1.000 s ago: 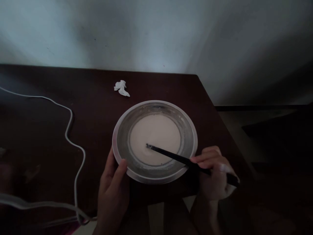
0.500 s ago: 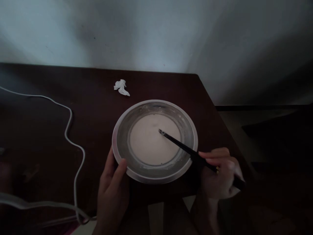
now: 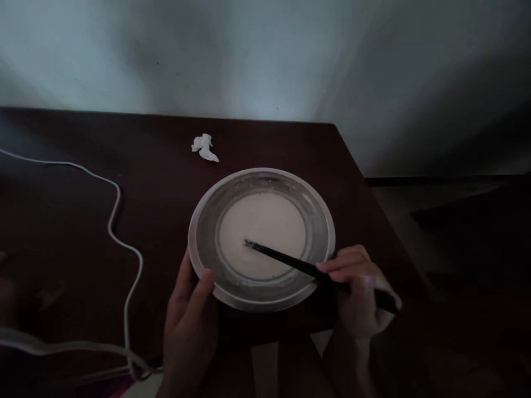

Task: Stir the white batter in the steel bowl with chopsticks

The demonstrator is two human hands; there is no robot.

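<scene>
A metal bowl (image 3: pixel 319 221) holding white liquid (image 3: pixel 265 226) stands on a dark brown table (image 3: pixel 157 199). My left hand (image 3: pixel 188 326) grips the bowl's near-left rim, thumb resting on the edge. My right hand (image 3: pixel 359 293) is closed round black chopsticks (image 3: pixel 290 262) at the bowl's near-right side. Their tips dip into the white liquid left of the bowl's centre.
A crumpled white tissue (image 3: pixel 203 147) lies behind the bowl. A white cable (image 3: pixel 118 232) snakes across the table's left half to the near edge. The table's right edge (image 3: pixel 357 171) drops off beside the bowl. A pale wall (image 3: pixel 249 55) rises behind.
The chopstick tips swung from the near-left of the liquid up toward the centre, then back to the near-left. My right hand moved with them. The left hand and bowl stayed put.
</scene>
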